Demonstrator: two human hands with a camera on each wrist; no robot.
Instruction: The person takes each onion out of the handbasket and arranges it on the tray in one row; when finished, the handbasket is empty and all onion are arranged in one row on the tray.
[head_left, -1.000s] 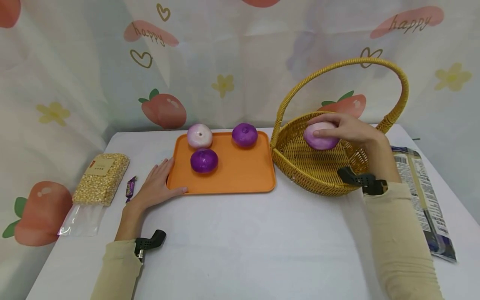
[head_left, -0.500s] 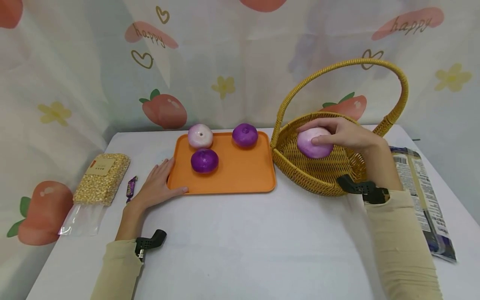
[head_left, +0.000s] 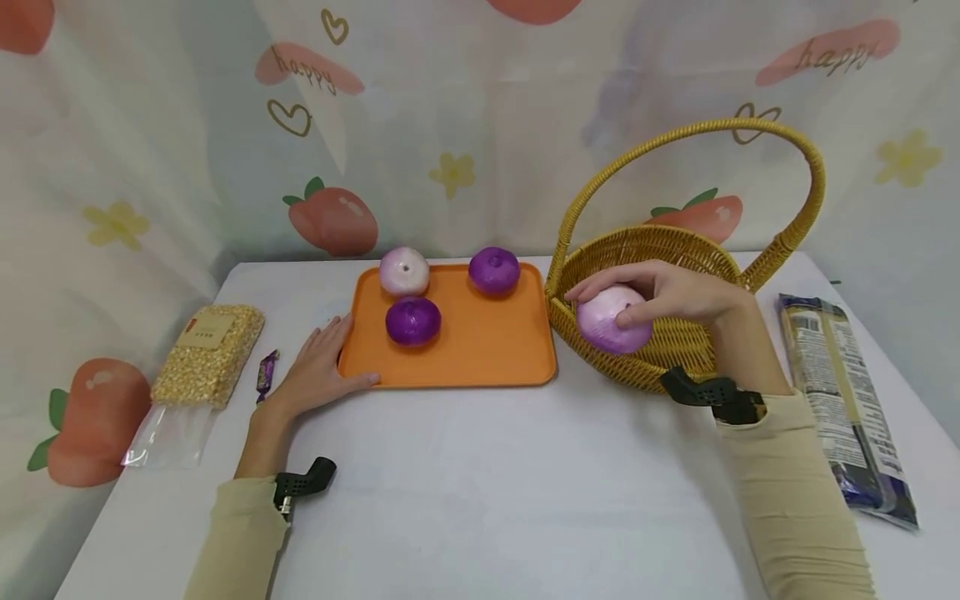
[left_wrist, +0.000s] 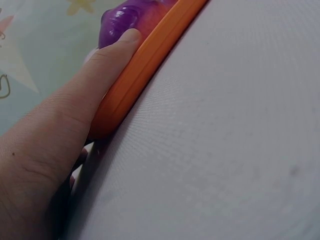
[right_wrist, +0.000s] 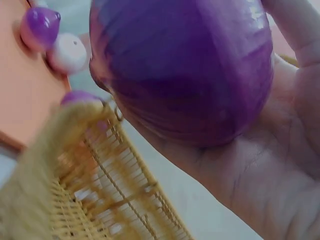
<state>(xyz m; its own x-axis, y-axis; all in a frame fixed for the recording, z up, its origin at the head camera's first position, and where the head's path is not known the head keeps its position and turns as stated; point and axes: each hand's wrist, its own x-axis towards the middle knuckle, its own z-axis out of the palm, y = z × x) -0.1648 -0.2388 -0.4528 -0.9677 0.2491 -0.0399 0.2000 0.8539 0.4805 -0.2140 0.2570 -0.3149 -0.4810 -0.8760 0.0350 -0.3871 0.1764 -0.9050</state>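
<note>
In the head view my right hand (head_left: 675,296) grips a pale purple onion (head_left: 611,325) over the near left part of a yellow wicker basket (head_left: 637,367). The right wrist view shows the same onion (right_wrist: 185,70) large and dark purple, against the palm. At the left end of an orange tray (head_left: 487,350) rests my left hand (head_left: 318,371), fingers straight along its side. Its thumb (left_wrist: 112,55) lies over the tray's rim in the left wrist view. On the tray sit a white onion (head_left: 405,272), a purple onion (head_left: 413,322) and another purple onion (head_left: 495,271).
A bag of yellow kernels (head_left: 210,354) and a small purple-wrapped candy (head_left: 266,375) lie on the left. Right of the basket is a long printed packet (head_left: 847,408). The basket's tall handle (head_left: 697,129) arches up before a patterned curtain (head_left: 510,125).
My right hand has carried the onion left and toward me, from above the basket's middle to its near left rim. The left hand keeps its place on the tray.
</note>
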